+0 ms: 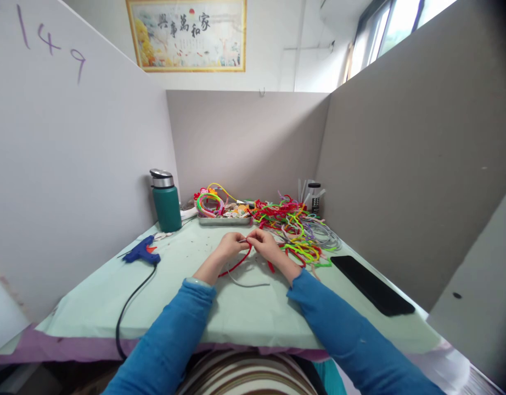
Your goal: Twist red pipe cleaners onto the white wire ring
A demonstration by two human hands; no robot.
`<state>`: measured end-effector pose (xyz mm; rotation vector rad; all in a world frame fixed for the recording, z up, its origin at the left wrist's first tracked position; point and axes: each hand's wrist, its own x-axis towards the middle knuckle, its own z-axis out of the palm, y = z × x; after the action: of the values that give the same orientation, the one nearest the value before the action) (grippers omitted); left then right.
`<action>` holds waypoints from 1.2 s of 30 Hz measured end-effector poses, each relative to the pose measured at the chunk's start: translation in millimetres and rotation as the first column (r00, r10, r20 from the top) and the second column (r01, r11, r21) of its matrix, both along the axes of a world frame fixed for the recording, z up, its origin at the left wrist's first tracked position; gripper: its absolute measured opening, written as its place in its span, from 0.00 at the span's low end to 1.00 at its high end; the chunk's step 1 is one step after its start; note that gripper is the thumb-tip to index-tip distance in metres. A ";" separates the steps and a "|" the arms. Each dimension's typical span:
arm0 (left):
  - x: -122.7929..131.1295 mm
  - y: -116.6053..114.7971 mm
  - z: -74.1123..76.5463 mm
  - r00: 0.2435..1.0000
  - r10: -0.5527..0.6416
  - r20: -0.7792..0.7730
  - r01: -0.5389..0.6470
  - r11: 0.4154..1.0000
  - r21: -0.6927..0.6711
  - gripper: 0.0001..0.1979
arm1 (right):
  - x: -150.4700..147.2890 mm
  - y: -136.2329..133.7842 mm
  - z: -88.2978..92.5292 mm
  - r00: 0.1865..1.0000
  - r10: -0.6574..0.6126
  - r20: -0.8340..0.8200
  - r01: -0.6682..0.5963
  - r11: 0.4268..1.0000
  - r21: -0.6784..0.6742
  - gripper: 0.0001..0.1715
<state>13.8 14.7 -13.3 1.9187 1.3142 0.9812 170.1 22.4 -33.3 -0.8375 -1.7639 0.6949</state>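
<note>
Over the middle of the table, my left hand (pixel 230 245) pinches a thin grey strip (pixel 248 286); its free end curves down onto the cloth. Close against it, my right hand (pixel 264 244) has its fingertips closed on a red pipe cleaner (pixel 240 264) where it meets the strip. From there the pipe cleaner hangs in a curve below my left hand. The fingers partly hide the spot where the two join. Another short red piece (pixel 270 266) shows under my right wrist.
Beyond my hands lie a metal tray (pixel 224 221) with colourful hoops and small pieces, and a tangled heap of pipe cleaners (pixel 286 216). A blue glue gun (pixel 141 251) and green bottle (pixel 166 206) are left. A black phone (pixel 371 285) lies right. Grey partitions (pixel 248 142) enclose the table.
</note>
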 end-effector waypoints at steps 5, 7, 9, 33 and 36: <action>0.3 7.7 -4.6 0.999 0.008 -0.046 -0.004 0.996 0.090 0.16 | 0.4 -3.7 3.1 0.999 0.010 -0.040 -0.014 0.994 -0.110 0.11; 0.6 8.3 -4.3 0.998 0.007 -0.057 -0.002 0.996 0.090 0.18 | 0.5 -4.1 3.7 0.998 0.020 -0.058 -0.027 0.992 -0.122 0.13; 0.9 7.4 -2.8 0.998 -0.018 -0.059 0.023 0.997 0.080 0.20 | 0.5 -4.2 4.2 0.997 0.038 -0.074 -0.047 0.991 -0.128 0.13; -1.9 -5.9 8.0 0.983 0.042 0.180 -0.004 0.978 -0.207 0.40 | -1.9 -5.9 0.1 0.997 0.028 0.067 -0.030 0.999 0.019 0.09; -3.5 -2.3 4.7 0.991 0.047 0.129 -0.022 0.982 -0.188 0.40 | -2.4 -4.8 -2.7 0.995 0.018 0.097 -0.023 0.998 0.053 0.07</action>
<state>10.3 12.4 -8.6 1.6668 1.3171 0.9505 167.7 17.6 -36.0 -0.8293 -1.8721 0.6268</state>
